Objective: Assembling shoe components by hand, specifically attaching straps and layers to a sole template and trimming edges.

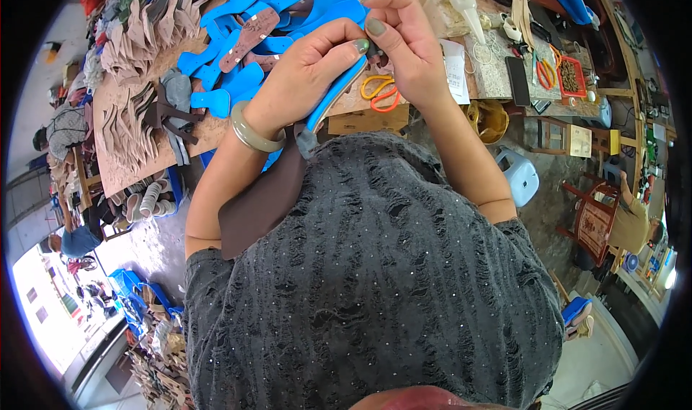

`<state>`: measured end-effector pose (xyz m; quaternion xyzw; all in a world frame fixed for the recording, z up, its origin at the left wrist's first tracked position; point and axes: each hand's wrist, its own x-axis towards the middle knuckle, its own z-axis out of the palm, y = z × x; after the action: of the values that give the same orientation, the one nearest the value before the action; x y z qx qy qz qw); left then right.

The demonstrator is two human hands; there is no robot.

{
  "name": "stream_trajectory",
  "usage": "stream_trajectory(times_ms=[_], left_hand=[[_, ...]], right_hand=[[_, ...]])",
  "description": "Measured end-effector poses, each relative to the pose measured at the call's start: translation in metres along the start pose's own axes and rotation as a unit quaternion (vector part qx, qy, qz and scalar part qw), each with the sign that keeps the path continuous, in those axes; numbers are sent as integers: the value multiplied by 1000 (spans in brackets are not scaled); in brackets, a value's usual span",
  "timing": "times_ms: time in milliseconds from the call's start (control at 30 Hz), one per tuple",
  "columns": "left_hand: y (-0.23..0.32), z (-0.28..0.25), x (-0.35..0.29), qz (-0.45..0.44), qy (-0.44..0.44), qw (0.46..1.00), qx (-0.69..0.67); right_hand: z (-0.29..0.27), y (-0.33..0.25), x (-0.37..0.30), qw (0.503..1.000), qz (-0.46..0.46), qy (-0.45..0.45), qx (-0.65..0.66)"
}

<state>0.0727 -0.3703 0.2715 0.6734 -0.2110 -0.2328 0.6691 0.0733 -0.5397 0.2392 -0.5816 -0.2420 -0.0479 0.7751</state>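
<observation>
Close to my chest, above the near edge of the workbench, my left hand [306, 75] is closed round a blue-edged shoe insole [336, 96] held on its side. A dark brown sheet [268, 202], which looks like leather, hangs below it against my left forearm. My right hand [407, 50] is beside the insole's far end, its thumb and fingers curled together in a pinch. Whatever they grip is hidden, though a small dark piece shows between the two hands. Orange-and-yellow-handled scissors [380, 94] lie just beneath my right hand.
Blue insoles [317, 10] are piled beyond my hands, with a brown insole [249, 39] on top. Stacks of beige cut pieces [130, 132] lie left. Rightward are a phone [517, 81], more scissors [546, 73] and a red tray [571, 78]. A light-blue stool [517, 176] stands on the floor.
</observation>
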Motion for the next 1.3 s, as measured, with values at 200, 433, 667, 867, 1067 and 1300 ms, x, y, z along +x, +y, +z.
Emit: stream_trajectory(times_ms=[200,433,667,867,1067,1300], left_hand=[[3,-2,-3,9,-15,999,-32],[0,-8,-8,17,31,999,-9],[5,-11,-9,-16,47,999,1],[3,-13,-7,-41,52,998,19],[-5,-11,-2,-19,36,998,50],[-4,-9,10,-75,29,996,34]], right_hand=[[-3,6,-1,975,65,46,209],[-29,11,2,977,119,54,168],[-30,-4,6,984,121,71,111],[-31,-9,5,983,139,119,-28],[-31,-11,5,988,108,101,37],[-40,-3,3,991,122,44,28]])
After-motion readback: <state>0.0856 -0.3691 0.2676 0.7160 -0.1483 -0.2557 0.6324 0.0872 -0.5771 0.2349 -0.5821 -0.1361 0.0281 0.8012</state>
